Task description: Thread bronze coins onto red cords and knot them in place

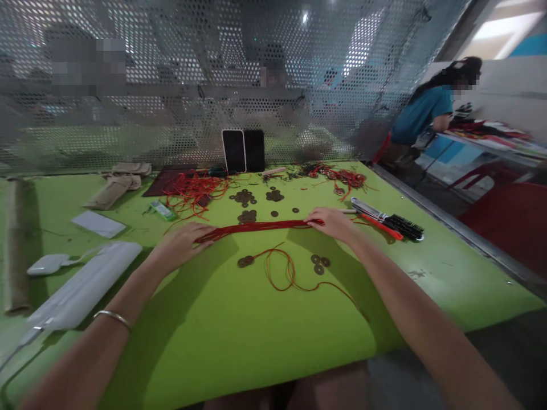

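Loose cord [294, 275] and three coins [319, 268]: this side of the red cord bundle [260, 226]. Red cord bundle: stretched between your hands, left hand [183, 242] closed round one end, right hand [328, 222] pinching the other — keep strands parallel, tension even. Coin pile [247, 217]: just beyond the bundle — avoid dragging strands across it. Red tangle [196, 191]: farther beyond; keep it separate.

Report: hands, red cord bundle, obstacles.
Left grip, right grip: closed on red cord bundle. Stretched nearly straight. Coins close behind, nothing seen blocking.
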### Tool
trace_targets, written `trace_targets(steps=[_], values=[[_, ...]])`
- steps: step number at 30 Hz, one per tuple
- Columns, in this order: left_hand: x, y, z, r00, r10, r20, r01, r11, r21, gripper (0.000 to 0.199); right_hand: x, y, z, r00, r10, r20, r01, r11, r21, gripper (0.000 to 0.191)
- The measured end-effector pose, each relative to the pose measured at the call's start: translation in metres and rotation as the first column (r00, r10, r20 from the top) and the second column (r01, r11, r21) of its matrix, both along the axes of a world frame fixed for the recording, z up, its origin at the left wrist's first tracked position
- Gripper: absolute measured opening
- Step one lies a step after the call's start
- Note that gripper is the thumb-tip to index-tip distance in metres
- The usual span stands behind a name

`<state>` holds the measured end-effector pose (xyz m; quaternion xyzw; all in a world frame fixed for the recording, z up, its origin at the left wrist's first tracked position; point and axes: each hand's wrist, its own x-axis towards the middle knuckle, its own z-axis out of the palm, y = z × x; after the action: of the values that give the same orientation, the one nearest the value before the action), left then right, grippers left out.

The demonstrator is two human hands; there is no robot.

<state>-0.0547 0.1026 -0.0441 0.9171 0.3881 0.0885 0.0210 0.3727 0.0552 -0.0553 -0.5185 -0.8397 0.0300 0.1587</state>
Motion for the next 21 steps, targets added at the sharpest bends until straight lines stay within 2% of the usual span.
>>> trace_targets(steps=[5, 9, 15, 21], values=[[-0.012, -0.005, 0.013, 0.999, -0.027, 0.037, 0.025, 0.999, 0.042, 0.032, 0.001, 0.000, -0.002, 1.000, 0.003, -0.013, -0.003, 1.000, 0.007, 0.022], [-0.015, -0.005, 0.014, 1.000, -0.024, 0.002, 0.024, 0.999, 0.023, 0.027, 0.002, 0.000, -0.002, 1.000, 0.010, -0.020, -0.010, 1.000, 0.003, 0.022], [-0.017, -0.003, 0.012, 0.997, 0.024, -0.067, -0.019, 0.997, 0.080, 0.027, 0.002, 0.000, -0.001, 1.000, 0.011, -0.020, -0.011, 1.000, 0.002, 0.022], [-0.021, -0.006, 0.018, 0.989, 0.105, -0.103, -0.088, 0.984, 0.157, 0.029, 0.005, 0.003, -0.006, 1.000, 0.006, -0.010, -0.006, 1.000, -0.002, 0.021]])
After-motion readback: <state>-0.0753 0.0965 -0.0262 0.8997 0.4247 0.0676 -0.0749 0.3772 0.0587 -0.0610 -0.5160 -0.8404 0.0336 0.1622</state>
